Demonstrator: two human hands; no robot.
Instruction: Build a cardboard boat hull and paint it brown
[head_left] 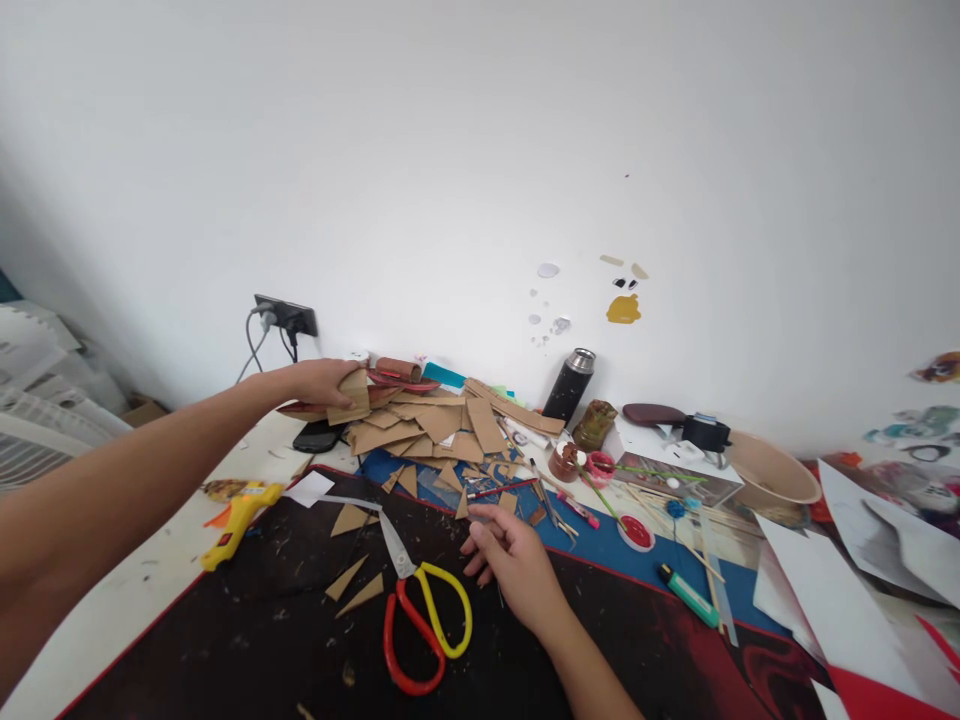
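My left hand (pixel 322 385) reaches out to the far left of the desk, its fingers closed on a small piece of cardboard (pixel 354 398). Beside it lies a heap of cut cardboard pieces (pixel 435 420). Near the middle of the dark mat, my right hand (pixel 510 560) rests with loosely curled fingers apart and nothing visible in them. Left of that hand lie scissors (pixel 409 575) with one red and one yellow handle, blades slightly parted. Several cardboard triangles (pixel 346 578) are scattered close to the scissors.
A yellow glue gun (pixel 240 525) lies at the left. Along the wall stand a black flask (pixel 570 385) and a beige basin (pixel 772 465). Paint pots (pixel 636 533), brushes and a teal cutter (pixel 688 595) are on the right, with white paper sheets (pixel 832 600) beyond.
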